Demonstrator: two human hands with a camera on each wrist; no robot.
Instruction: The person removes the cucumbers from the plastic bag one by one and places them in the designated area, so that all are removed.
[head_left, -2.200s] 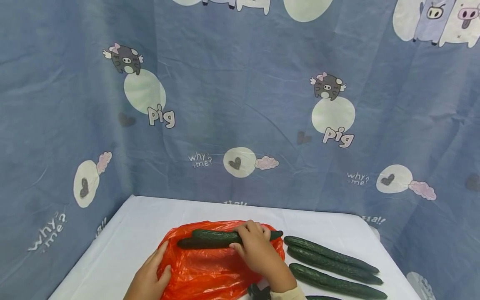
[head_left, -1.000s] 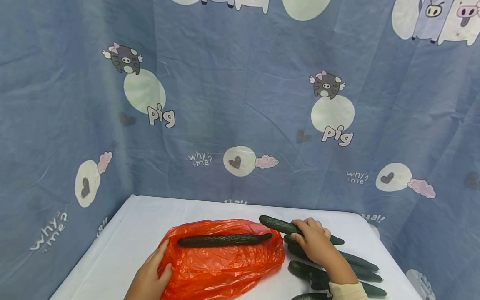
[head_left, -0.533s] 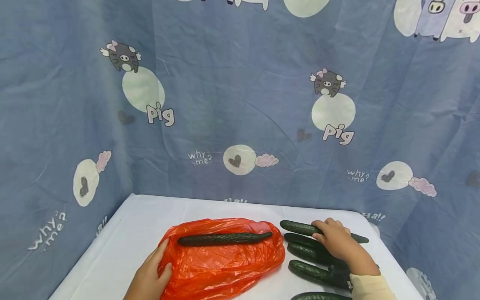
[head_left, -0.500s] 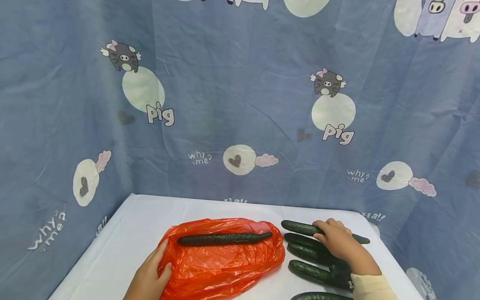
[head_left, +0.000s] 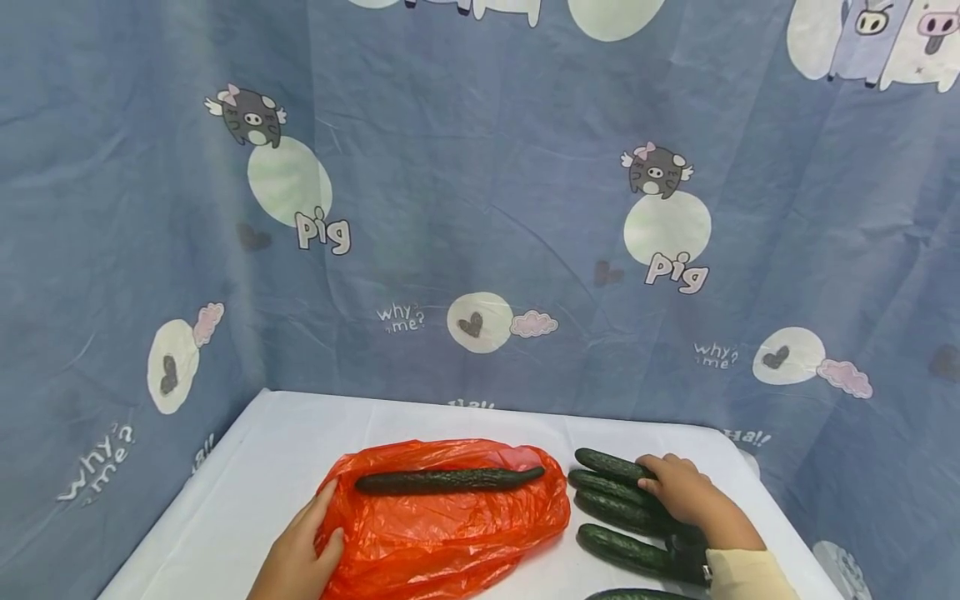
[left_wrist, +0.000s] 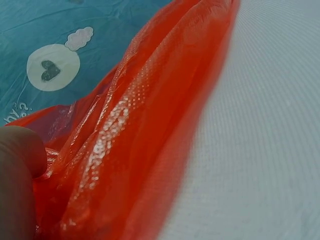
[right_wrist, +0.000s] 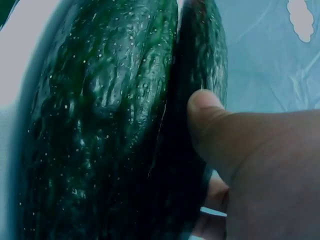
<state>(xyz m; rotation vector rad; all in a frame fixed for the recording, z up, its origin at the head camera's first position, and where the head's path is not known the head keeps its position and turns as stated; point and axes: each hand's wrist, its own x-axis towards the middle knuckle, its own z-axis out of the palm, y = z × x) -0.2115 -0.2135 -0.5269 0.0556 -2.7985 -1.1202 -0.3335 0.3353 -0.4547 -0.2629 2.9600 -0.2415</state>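
A red plastic bag (head_left: 431, 537) lies spread on the table, and one dark green cucumber (head_left: 450, 481) rests lengthwise on it. At the bag's left edge, my left hand (head_left: 298, 546) holds the plastic; in the left wrist view the thumb (left_wrist: 22, 155) presses into its folds. My right hand (head_left: 688, 497) grips the rearmost cucumber (head_left: 606, 464) of the group at the right, thumb on its near side. The right wrist view has this cucumber (right_wrist: 215, 45) lying close beside another cucumber (right_wrist: 105, 100). The hand and forearm hide the right ends of several cucumbers.
Other cucumbers (head_left: 618, 546) lie roughly side by side right of the bag, one cut off by the lower frame edge. A white cloth (head_left: 247, 467) covers the table. Blue patterned curtain (head_left: 480, 208) stands behind and at both sides.
My right hand has carried a cucumber from above the bag rightward, then lowered it against the back of the row. One cucumber stays on the bag. The left hand has kept its place.
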